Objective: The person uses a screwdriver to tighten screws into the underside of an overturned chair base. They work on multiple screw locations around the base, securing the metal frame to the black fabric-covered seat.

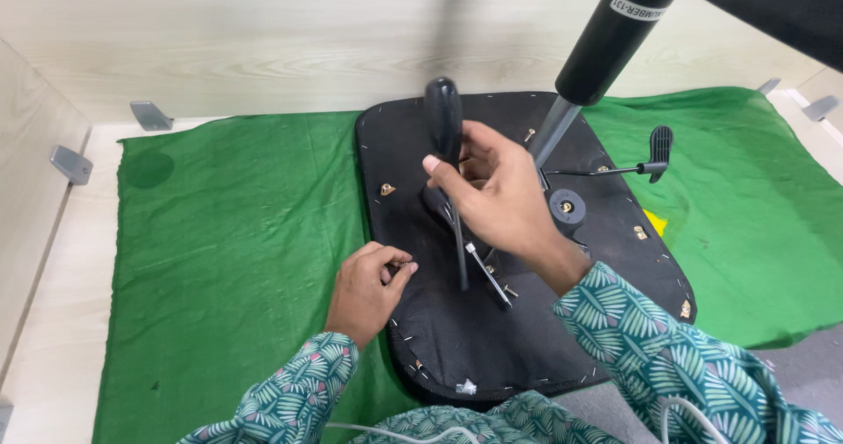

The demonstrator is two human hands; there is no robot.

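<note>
An upturned black chair seat (439,339) lies on a green cloth (237,233). My right hand (496,194) grips a black-handled screwdriver (444,119), handle up, its shaft pointing down toward the seat's metal mechanism plate (487,273). My left hand (369,286) rests at the seat's left edge, fingers pinched on a small screw (399,266). A gas-lift cylinder (606,44) rises from the mechanism toward the upper right.
A black-tipped adjustment lever (654,158) sticks out to the right. Several brass threaded inserts (387,188) dot the seat underside. Pale wooden walls with grey brackets (151,115) enclose the bench. A white cable (386,431) runs near my sleeves.
</note>
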